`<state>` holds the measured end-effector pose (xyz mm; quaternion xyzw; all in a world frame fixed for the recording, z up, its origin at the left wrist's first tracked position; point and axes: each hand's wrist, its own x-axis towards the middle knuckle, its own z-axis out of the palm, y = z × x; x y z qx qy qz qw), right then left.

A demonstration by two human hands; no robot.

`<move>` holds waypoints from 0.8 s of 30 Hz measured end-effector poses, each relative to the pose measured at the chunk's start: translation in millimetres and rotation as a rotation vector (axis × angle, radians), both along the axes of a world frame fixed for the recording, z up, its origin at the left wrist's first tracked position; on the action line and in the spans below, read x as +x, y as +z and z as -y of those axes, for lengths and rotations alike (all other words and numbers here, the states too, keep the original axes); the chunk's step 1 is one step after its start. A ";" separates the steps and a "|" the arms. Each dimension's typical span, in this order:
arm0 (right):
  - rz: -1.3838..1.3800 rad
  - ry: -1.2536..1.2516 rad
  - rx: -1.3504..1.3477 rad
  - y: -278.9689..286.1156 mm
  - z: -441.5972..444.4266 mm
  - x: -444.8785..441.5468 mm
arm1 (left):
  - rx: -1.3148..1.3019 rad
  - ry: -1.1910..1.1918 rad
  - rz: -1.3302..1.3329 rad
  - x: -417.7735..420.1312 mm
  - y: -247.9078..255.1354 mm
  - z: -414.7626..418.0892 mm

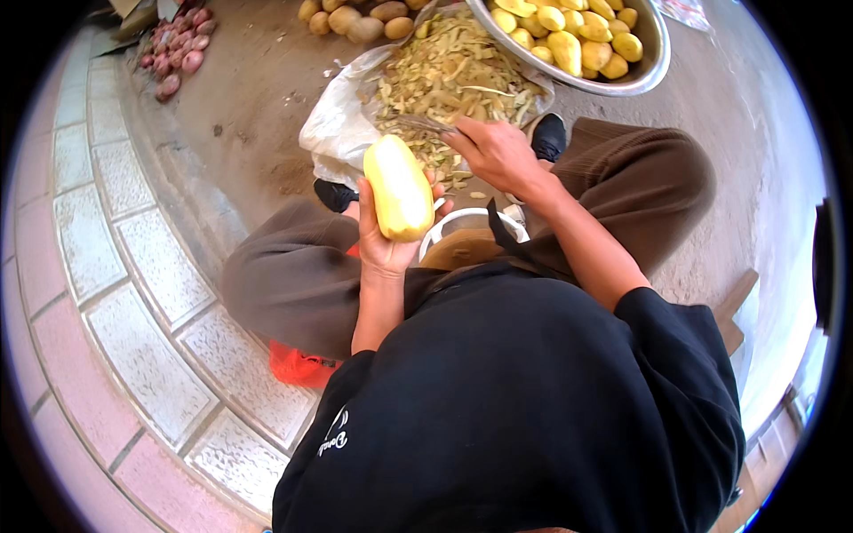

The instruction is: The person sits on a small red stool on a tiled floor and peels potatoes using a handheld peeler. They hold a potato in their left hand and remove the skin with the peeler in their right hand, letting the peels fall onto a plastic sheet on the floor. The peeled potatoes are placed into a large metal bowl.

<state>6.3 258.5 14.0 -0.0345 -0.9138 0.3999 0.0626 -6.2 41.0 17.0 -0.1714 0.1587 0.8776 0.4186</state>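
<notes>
A large peeled potato (398,190) stands tilted in my left hand (377,250), its yellow surface smooth and shiny. The fingers of that hand wrap it from below and from both sides. My right hand (496,153) grips a knife or peeler (421,122), whose thin dark end points left, just above the potato and apart from it. Its exact kind is hard to tell, as my fingers cover part of it. Beneath both hands, a heap of potato peelings (453,73) lies on a white plastic sack (336,126).
A metal basin (660,63) of peeled potatoes (565,50) stands at the top right. Unpeeled potatoes (346,21) lie beyond the peelings, and red onions (180,50) at the top left. Between my legs is a white-rimmed bucket (436,230). Tiled paving (106,253) runs along the left.
</notes>
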 end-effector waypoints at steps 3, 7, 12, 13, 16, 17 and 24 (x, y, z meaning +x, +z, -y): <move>-0.014 0.186 -0.149 21.5 7.0 20.2 | 0.058 0.089 0.050 -8.4 5.7 5.3; -0.104 0.304 -0.101 36.5 20.5 31.9 | 0.102 0.055 0.079 -7.7 -6.1 10.4; -0.055 0.170 -0.001 13.8 11.4 3.3 | 0.134 -0.056 0.012 3.1 -19.1 7.5; -0.011 0.129 0.058 11.5 6.7 -6.6 | 0.142 -0.069 -0.010 6.8 -20.8 6.1; -0.047 0.033 0.170 -6.8 2.0 -20.9 | 0.132 -0.073 -0.017 10.7 -9.8 -0.8; -0.031 -0.001 0.133 -8.7 -0.9 -17.4 | 0.129 -0.058 -0.004 10.5 -6.2 -3.5; -0.111 0.288 -0.107 38.6 18.4 27.5 | 0.052 0.041 -0.091 -10.5 -4.5 7.5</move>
